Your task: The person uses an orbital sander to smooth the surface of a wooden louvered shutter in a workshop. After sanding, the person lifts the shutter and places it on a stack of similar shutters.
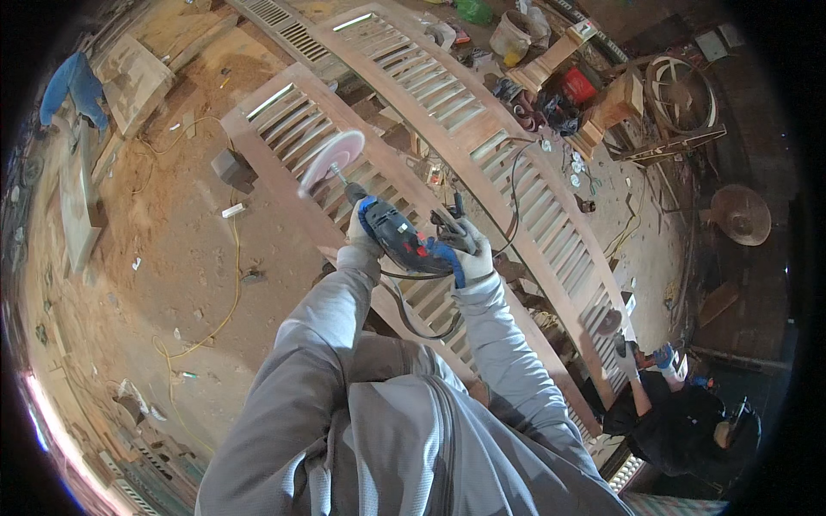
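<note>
A dark electric drill [393, 234] with red and blue parts is gripped in both my gloved hands. Around its front end, just behind the chuck, my left hand [361, 228] is closed. My right hand [469, 256] is wrapped round the rear handle, though the drill hides part of its fingers. A round pale pink sanding disc [341, 155] sits on the drill's shaft, tilted, its rim smeared. It is over the upper part of a louvred wooden panel [258, 142]; I cannot tell whether they touch. The drill's black cord [409, 316] loops below my hands.
A longer louvred panel [447, 159] lies alongside to the right. At its lower right end a co-worker [680, 421] works with a small disc tool [609, 323]. A grey block [231, 168] and a yellow cord [234, 284] lie on the dusty floor at left.
</note>
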`<state>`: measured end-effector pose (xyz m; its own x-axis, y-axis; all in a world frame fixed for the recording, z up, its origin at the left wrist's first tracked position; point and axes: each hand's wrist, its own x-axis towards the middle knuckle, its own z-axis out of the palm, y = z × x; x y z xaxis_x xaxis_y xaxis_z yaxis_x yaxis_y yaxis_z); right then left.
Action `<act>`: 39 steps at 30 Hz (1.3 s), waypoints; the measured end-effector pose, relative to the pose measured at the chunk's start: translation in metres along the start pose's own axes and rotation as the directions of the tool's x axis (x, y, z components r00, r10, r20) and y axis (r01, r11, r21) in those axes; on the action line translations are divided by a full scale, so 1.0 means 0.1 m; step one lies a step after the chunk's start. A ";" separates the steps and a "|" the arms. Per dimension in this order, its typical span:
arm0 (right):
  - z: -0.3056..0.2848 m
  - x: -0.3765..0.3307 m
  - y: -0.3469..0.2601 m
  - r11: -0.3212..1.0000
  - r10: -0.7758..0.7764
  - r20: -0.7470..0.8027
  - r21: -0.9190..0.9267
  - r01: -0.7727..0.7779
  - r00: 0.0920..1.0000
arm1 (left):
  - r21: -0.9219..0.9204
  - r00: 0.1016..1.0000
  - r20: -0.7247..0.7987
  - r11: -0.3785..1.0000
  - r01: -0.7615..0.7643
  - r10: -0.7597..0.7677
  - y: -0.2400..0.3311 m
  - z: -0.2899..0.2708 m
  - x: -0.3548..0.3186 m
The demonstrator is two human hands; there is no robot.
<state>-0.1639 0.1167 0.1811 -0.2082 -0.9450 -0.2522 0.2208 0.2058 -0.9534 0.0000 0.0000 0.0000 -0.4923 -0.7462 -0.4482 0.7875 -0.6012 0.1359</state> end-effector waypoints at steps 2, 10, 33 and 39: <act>0.02 0.00 -0.01 0.995 -0.052 -0.037 -0.088 0.048 0.998 | -0.004 0.999 -0.038 1.000 0.009 -0.009 -0.01 0.09 -0.03; -0.07 0.15 -0.08 0.983 -0.073 0.094 -0.163 0.088 0.993 | 0.034 0.994 0.029 0.994 -0.102 0.101 -0.09 0.00 -0.11; -0.23 0.34 -0.43 0.997 -0.025 0.091 -0.073 0.032 0.996 | 0.168 0.937 0.013 0.923 -0.347 0.350 -0.15 0.30 0.17; -0.25 0.15 -0.10 0.998 0.066 -0.013 0.004 -0.066 0.998 | -0.034 0.983 0.142 0.993 -0.113 0.117 -0.20 0.20 -0.02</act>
<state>-0.1933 0.1064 0.1824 -0.2055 -0.9259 -0.3170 0.2383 0.2668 -0.9338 -0.0220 0.0075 0.0161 -0.4448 -0.8442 -0.2993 0.8502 -0.5030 0.1554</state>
